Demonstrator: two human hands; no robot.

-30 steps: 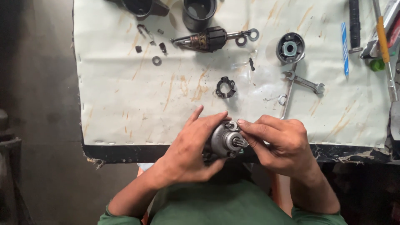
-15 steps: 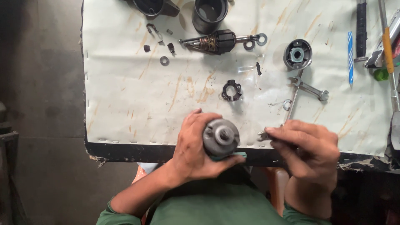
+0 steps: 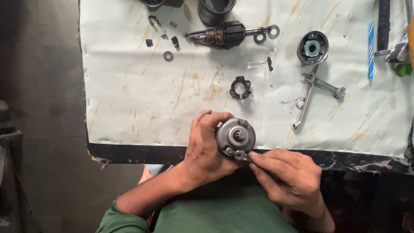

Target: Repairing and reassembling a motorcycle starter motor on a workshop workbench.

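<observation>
My left hand (image 3: pixel 207 146) grips a round grey metal motor housing (image 3: pixel 235 137) at the near edge of the white-covered table (image 3: pixel 129 99), its flat face with a central shaft turned up. My right hand (image 3: pixel 286 177) pinches a small metal part (image 3: pixel 240 155) against the housing's lower rim. Both hands hover over the table's dark front edge.
On the cover lie a wound armature (image 3: pixel 226 34), a black ring-shaped brush holder (image 3: pixel 240 87), a round end cap (image 3: pixel 312 47), two crossed wrenches (image 3: pixel 317 88), washers (image 3: pixel 168 56), a dark cylinder (image 3: pixel 215 9) and small clips. A blue striped stick (image 3: pixel 370 51) and tools rest at the right.
My left hand turned the housing so its flat face points up. My right hand, which was apart to the right half a second ago, came back to the housing's lower rim with a small part.
</observation>
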